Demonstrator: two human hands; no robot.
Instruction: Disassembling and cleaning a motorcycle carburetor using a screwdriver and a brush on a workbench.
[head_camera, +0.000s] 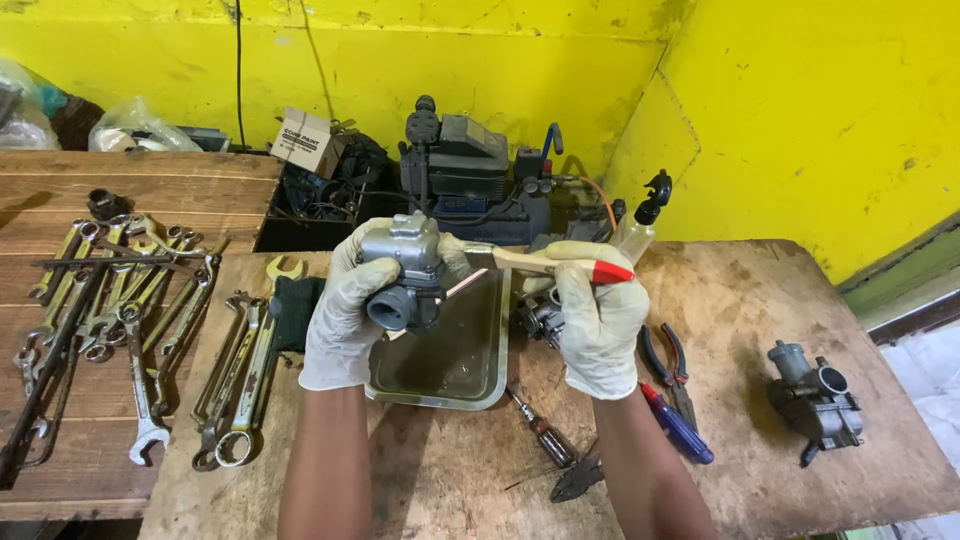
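Note:
My left hand (345, 310), in a white glove, holds a grey metal carburetor (403, 268) above a metal tray (490, 385) that has dark liquid in it. In my gloved right hand (600, 320) is a paintbrush (560, 263) with a pale wooden handle and a red tip. The brush lies level and its head reaches the carburetor's right side. Both hands are raised over the tray in the middle of a worn wooden table (450, 470).
Several wrenches (140, 310) lie in rows on the left. A second carburetor (815, 395) sits at the right. Pliers (672, 365), a blue-handled tool (680, 425) and a screwdriver (540, 432) lie near the tray. A dark machine (470, 170), a spray bottle (640, 220) and a cardboard box (308, 140) stand behind, against a yellow wall.

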